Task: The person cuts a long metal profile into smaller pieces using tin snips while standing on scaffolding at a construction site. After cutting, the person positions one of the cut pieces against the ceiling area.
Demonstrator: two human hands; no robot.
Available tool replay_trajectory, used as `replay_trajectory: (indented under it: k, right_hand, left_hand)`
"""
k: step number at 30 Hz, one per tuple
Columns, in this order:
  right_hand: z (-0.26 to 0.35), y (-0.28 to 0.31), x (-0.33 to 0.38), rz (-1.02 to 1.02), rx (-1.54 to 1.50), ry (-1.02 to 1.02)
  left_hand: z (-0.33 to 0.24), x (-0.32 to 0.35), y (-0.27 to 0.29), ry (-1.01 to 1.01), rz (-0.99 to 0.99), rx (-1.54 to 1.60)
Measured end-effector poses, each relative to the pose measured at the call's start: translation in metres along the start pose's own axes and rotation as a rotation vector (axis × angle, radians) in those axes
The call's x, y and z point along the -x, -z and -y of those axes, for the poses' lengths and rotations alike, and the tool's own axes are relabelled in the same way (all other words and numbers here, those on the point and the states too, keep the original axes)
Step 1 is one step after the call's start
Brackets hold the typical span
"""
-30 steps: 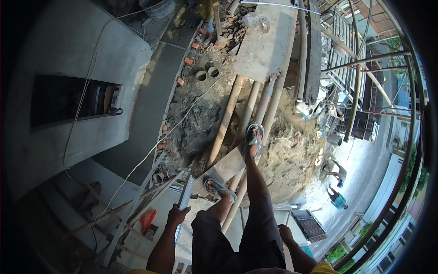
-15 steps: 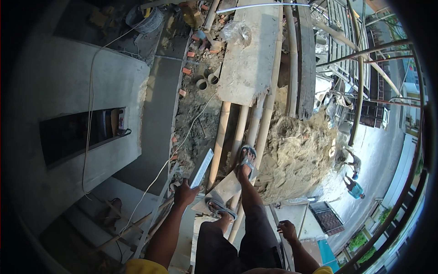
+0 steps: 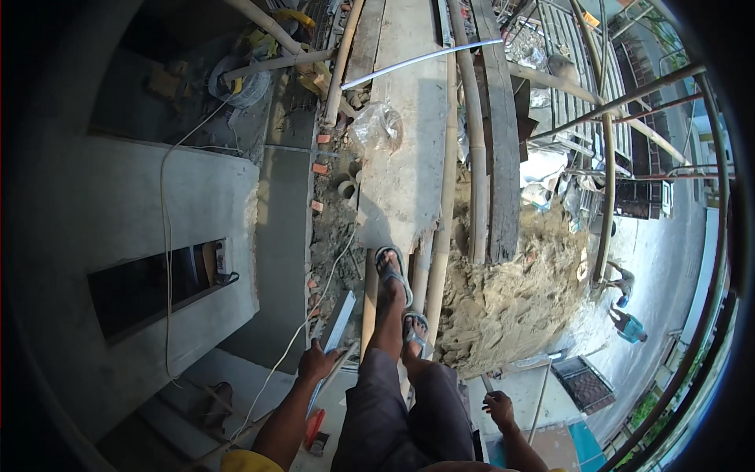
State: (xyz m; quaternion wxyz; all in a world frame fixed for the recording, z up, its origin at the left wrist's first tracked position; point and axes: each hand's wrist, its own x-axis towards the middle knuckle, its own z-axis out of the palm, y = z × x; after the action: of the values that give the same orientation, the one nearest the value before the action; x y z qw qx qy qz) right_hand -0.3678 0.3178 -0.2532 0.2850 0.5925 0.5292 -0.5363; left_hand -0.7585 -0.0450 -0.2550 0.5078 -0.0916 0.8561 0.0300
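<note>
My left hand [image 3: 318, 362] is closed around a long, pale metal straightedge [image 3: 340, 318], which slants up and to the right past my fingers. To the right of my legs, my right hand [image 3: 499, 411] hangs with curled fingers; whether anything small is in them is hidden. A thin strip [image 3: 487, 383] shows just above those fingers. One sandalled foot [image 3: 391, 271] is at the broken near end of a wide wooden plank [image 3: 405, 173]. My other sandalled foot [image 3: 415, 330] is behind it, over the bamboo poles [image 3: 422, 275].
Bamboo poles [image 3: 476, 157] and a grey board [image 3: 503, 134] run beside the plank. A clear plastic bag [image 3: 376, 127] and white pipe [image 3: 425, 63] lie on it. Sand [image 3: 511, 299] is at right, a concrete wall [image 3: 197, 204] with a cable at left. Two people [image 3: 629, 326] are far right.
I have moved forward: one foot has stepped up to the wide plank's near end, and the plank appears closer. The straightedge stays in my left hand. A red object now shows beside my left forearm.
</note>
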Motion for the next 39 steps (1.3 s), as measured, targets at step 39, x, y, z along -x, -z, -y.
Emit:
replay_trajectory:
  k: [39]
  right_hand:
    - [0.771,0.098,-0.265,-0.001,-0.256,0.085]
  left_hand:
    - [-0.570,-0.289,0.567,0.022,-0.147,-0.073]
